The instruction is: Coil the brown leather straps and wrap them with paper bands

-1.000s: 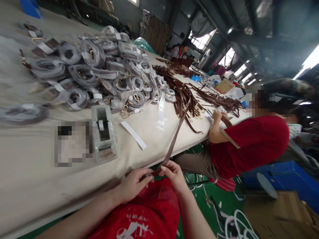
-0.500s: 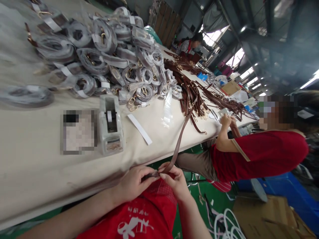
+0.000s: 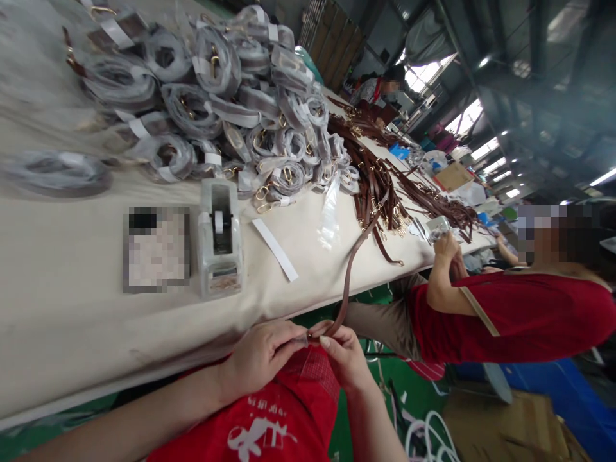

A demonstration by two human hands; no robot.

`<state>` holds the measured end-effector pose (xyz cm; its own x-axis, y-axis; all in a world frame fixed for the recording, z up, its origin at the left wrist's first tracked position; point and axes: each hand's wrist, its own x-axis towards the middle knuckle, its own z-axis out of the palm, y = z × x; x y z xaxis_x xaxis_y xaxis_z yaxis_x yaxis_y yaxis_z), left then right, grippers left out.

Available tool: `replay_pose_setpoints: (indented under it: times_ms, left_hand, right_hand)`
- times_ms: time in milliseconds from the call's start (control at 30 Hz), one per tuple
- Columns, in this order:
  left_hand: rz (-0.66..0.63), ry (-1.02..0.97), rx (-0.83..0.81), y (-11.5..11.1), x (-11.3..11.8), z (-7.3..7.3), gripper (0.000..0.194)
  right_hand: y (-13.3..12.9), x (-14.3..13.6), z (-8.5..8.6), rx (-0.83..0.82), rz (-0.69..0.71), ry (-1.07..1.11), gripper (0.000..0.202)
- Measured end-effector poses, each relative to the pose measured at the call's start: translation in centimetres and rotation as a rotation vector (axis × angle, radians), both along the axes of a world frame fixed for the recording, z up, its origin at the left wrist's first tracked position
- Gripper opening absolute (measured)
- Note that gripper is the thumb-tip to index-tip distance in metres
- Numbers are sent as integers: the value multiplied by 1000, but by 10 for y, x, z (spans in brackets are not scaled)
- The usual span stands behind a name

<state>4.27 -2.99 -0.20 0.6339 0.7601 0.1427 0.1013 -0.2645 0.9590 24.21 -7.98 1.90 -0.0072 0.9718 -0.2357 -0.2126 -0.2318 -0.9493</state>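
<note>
Brown strap (image 3: pixel 347 282) | right hand (image 3: pixel 345 359) clamped on it | left hand (image 3: pixel 264 356) pinching clear plastic (image 3: pixel 301 341)

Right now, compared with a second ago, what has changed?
The brown strap, nearly straight before, now bows in a curve down to the right hand. The left hand stays closed at its end; neither hand let go. The tape dispenser and white strip stayed put.

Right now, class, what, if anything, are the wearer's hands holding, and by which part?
A brown strap, by its near end: the right hand grips it there, while the left hand pinches a greyish piece beside it, too small to identify.
</note>
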Motion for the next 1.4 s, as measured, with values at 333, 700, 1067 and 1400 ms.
replay_pose_setpoints:
  times_ms: [333,700,1067,1400]
  left_hand:
    - [-120,148,-403,7,3,-21,38]
    - [-143,111,-511,8,11,-25,41]
    - [-229,52,-483,-1,16,-15,34]
    - [-78,102,-365,-12,16,-19,64]
  right_hand:
    - [-6,18,7,16,132,-131,9]
    - [-7,18,-2,1,70,-197,11]
    - [0,2,-18,-87,-173,30,31]
    - [9,-18,-12,79,-4,-97,24]
